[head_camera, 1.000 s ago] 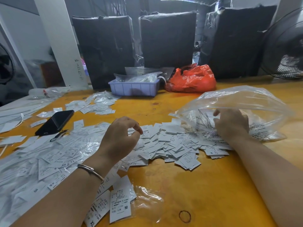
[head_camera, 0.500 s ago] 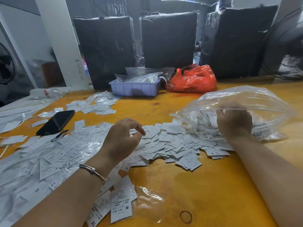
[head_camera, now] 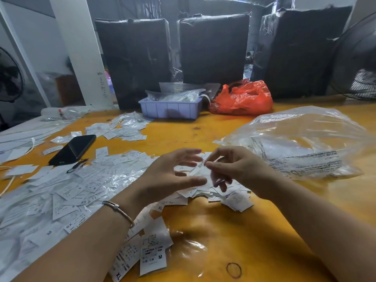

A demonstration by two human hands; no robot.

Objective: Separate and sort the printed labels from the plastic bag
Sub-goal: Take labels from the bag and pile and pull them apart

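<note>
Left side of the desk (head_camera: 203,127): loose printed labels (head_camera: 67,192) spread toward the near-left corner, black phone (head_camera: 73,149) lying among them. Mid-desk, left hand (head_camera: 168,178) hovers over the label pile, fingers spread and relaxed, holding nothing; right hand (head_camera: 236,167) just beside it pinches a small label between thumb and fingertips. Clear plastic bag (head_camera: 301,143) lies at the right edge, apart from both hands.
</note>
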